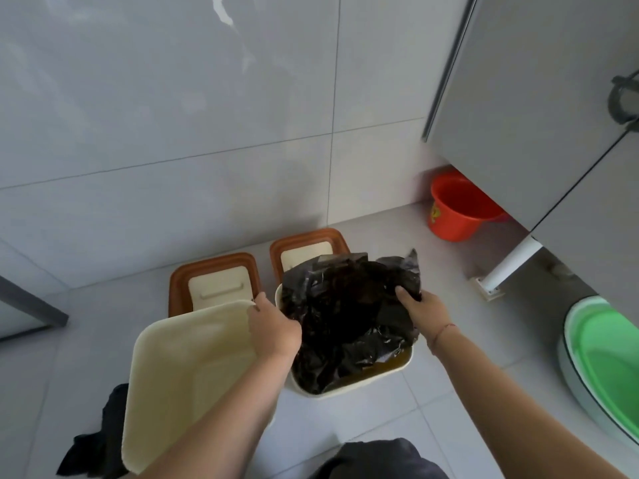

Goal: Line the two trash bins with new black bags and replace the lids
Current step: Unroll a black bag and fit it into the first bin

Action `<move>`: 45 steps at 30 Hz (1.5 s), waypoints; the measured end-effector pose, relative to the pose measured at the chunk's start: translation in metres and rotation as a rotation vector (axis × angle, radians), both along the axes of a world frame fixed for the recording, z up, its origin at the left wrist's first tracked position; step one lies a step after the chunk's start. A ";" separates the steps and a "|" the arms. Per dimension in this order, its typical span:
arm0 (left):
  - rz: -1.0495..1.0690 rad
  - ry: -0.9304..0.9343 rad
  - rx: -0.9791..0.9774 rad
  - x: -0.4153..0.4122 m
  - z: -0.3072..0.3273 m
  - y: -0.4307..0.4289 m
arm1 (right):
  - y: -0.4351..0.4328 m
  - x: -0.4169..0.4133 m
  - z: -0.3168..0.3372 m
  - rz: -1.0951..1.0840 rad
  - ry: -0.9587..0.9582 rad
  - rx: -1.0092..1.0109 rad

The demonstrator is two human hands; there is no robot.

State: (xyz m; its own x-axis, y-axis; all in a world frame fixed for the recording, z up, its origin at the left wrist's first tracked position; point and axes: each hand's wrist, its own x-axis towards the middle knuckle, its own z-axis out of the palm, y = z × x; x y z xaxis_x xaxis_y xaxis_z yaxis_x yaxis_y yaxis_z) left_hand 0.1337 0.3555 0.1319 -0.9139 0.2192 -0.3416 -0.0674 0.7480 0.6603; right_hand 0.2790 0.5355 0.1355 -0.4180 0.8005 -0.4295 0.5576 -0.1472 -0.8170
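Two cream bins stand side by side on the grey floor. The left bin (179, 375) is bare inside. A crumpled black bag (345, 316) fills the mouth of the right bin (401, 366) and bulges above its rim. My left hand (273, 326) grips the bag's left edge, and my right hand (420, 311) grips its right edge. Behind the bins, two orange-rimmed lids lie flat on the floor, the left lid (214, 281) fully in view, the right lid (307, 252) half hidden by the bag. Another black bag (100, 440) lies crumpled at the left bin's near side.
A red bucket (460, 209) sits under the grey partition (536, 108) at the back right, beside its white leg (508, 267). A green basin (608, 368) lies at the right edge. Tiled wall runs behind the lids. My dark-clothed knee (377, 461) is at the bottom.
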 end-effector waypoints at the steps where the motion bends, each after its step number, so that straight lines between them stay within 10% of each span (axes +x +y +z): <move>1: -0.020 0.024 -0.031 0.000 -0.002 -0.002 | 0.004 0.002 -0.003 -0.063 0.029 -0.007; 9: -0.169 0.345 -0.067 -0.022 -0.003 0.032 | 0.025 0.002 -0.011 -0.342 0.181 -0.490; 17: -0.216 0.074 0.000 -0.060 -0.013 0.040 | 0.034 -0.007 -0.003 -0.353 0.240 -0.665; 23: -0.243 0.040 0.008 -0.070 -0.018 0.025 | 0.019 -0.025 0.010 -0.076 -0.144 0.624; 30: -0.335 -0.056 0.077 -0.072 -0.019 0.017 | 0.033 -0.070 -0.003 0.622 -0.597 0.988; 33: -0.254 -0.114 0.092 -0.079 -0.020 0.014 | 0.053 -0.077 -0.012 0.683 -0.715 0.888; 39: 0.122 -0.192 0.320 -0.090 -0.031 0.027 | 0.074 -0.076 -0.018 0.085 0.061 -0.047; 45: 0.024 0.115 -0.010 -0.096 -0.052 0.047 | 0.078 -0.097 -0.048 -0.041 -0.020 0.004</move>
State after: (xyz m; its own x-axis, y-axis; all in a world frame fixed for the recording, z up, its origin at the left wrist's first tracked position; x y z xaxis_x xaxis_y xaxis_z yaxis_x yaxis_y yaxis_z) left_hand 0.0380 0.4026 0.0799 -0.9521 0.1942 -0.2364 -0.0096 0.7534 0.6574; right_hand 0.1823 0.6130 0.0880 -0.3759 0.8185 -0.4345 0.5673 -0.1675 -0.8063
